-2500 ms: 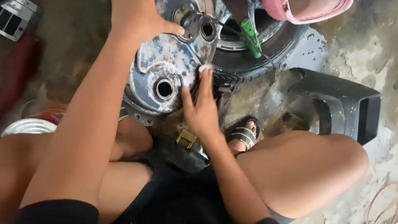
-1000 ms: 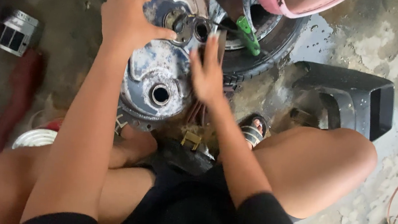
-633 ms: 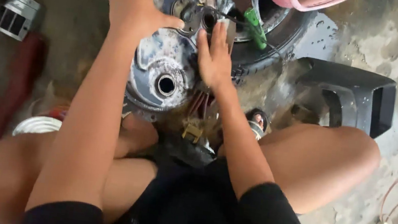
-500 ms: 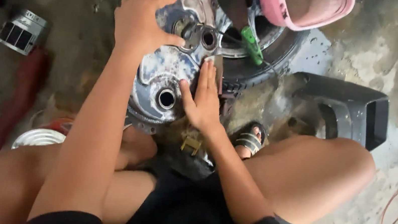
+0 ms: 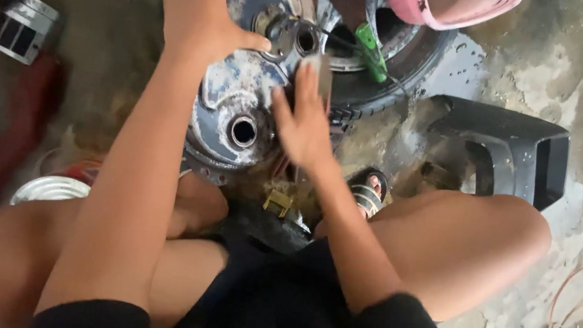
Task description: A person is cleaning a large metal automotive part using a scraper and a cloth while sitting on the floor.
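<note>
Grey metal engine cover [image 5: 234, 116] under both open hands, left hand [image 5: 203, 8] splayed, right hand [image 5: 303, 117] flat; tyre [image 5: 398, 81] behind.

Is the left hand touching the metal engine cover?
Touching. The head view shows the left hand spread flat on the upper part of the metal engine cover, thumb pressed beside its upper hole.

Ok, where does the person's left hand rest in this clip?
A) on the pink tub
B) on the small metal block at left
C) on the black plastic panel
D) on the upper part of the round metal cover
D: the left hand lies spread on the top of the metal cover, fingers near its upper hole.
</note>
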